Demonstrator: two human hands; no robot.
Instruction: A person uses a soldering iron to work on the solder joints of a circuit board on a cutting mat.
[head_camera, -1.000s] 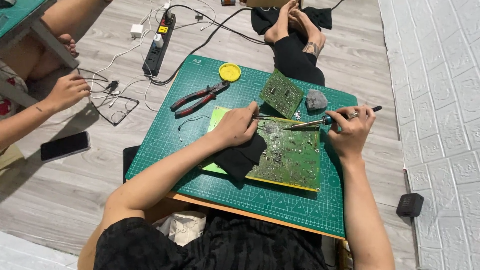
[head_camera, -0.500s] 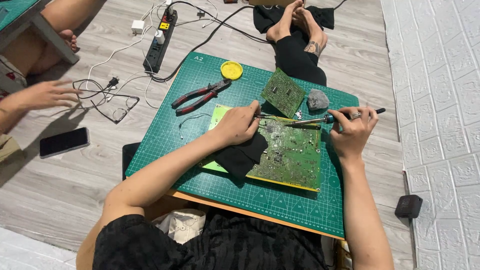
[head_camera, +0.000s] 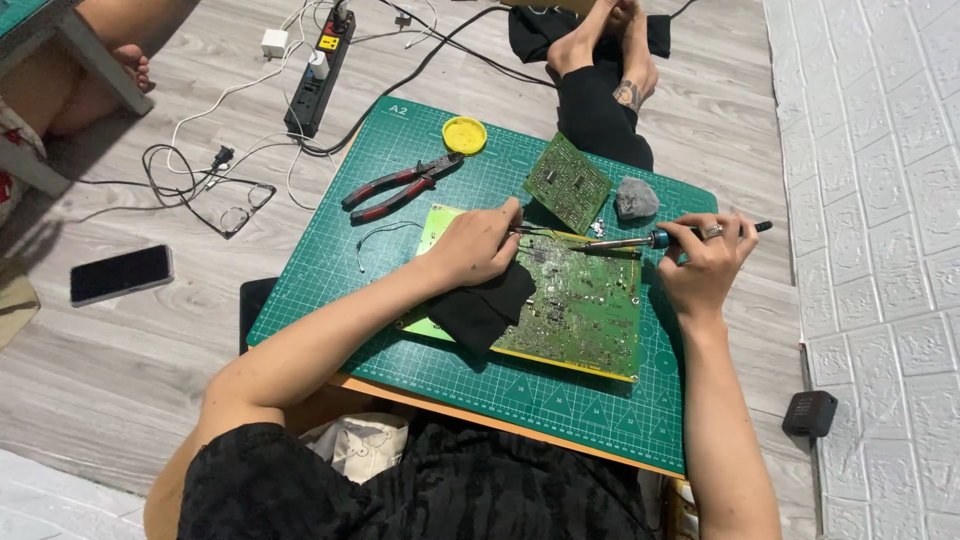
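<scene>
A large green circuit board (head_camera: 580, 310) lies on a green cutting mat (head_camera: 400, 200). My left hand (head_camera: 478, 245) rests on the board's near-left part and pinches a thin pair of tweezers (head_camera: 530, 232) over its top edge. My right hand (head_camera: 705, 262) grips a soldering iron (head_camera: 640, 241) whose tip points left toward the tweezers' tip. A black cloth (head_camera: 480, 308) lies under my left wrist, across the board's left edge.
A smaller green circuit board (head_camera: 567, 183), a grey wad of wire wool (head_camera: 635, 199), red-handled pliers (head_camera: 398, 186) and a yellow round tin (head_camera: 464, 134) lie on the mat. A power strip (head_camera: 318, 72), cables, glasses (head_camera: 240, 215) and a phone (head_camera: 121, 274) lie on the floor. Another person's feet (head_camera: 610, 40) are beyond the mat.
The other person's hand at the left has withdrawn out of view. My hands hold nearly the same pose over the board.
</scene>
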